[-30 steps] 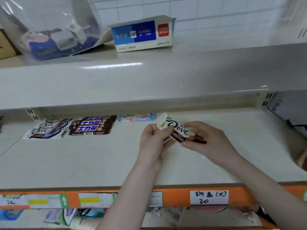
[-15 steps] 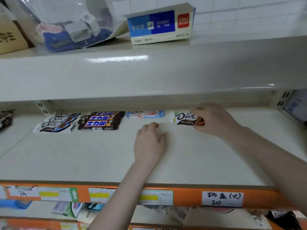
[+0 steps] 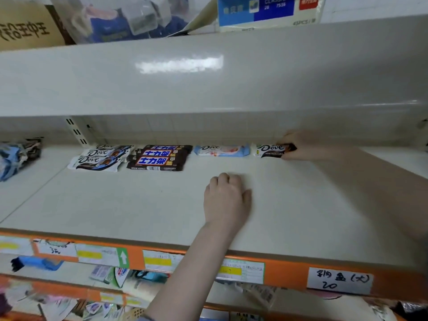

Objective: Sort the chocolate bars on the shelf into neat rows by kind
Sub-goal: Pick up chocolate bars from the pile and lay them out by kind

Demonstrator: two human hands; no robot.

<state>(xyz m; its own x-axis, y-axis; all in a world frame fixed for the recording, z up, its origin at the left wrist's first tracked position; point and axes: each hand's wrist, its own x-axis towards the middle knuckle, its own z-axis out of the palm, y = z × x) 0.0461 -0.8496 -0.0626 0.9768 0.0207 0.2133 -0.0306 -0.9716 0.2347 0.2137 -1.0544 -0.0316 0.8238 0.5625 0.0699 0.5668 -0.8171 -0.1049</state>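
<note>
Pinching the right end of a dark-and-white Dove bar (image 3: 269,151), the right hand (image 3: 305,145) reaches deep to the back of the shelf (image 3: 301,205), its fingers (image 3: 286,144) curled over the wrapper's end while the bar lies flat on the shelf surface, just right of a pale blue Dove bar (image 3: 222,150). The left hand (image 3: 225,200) rests palm-down on the bare shelf nearer the front edge, its fingers loosely bent and holding nothing. Further left sit a small stack of brown Snickers-type bars with blue lettering (image 3: 158,157) and, touching it, a stack of white Dove bars (image 3: 99,157). The bar looks light and flat, probably stiff enough along its length to slide as one piece, yet a thin chocolate slab could snap if bent or pressed at mid-span. Its glossy film wrapper is likely slippery on the smooth shelf, so a nudge may send it skewing. The crimped end seals or the two long edges seem the safest places to take hold.
</note>
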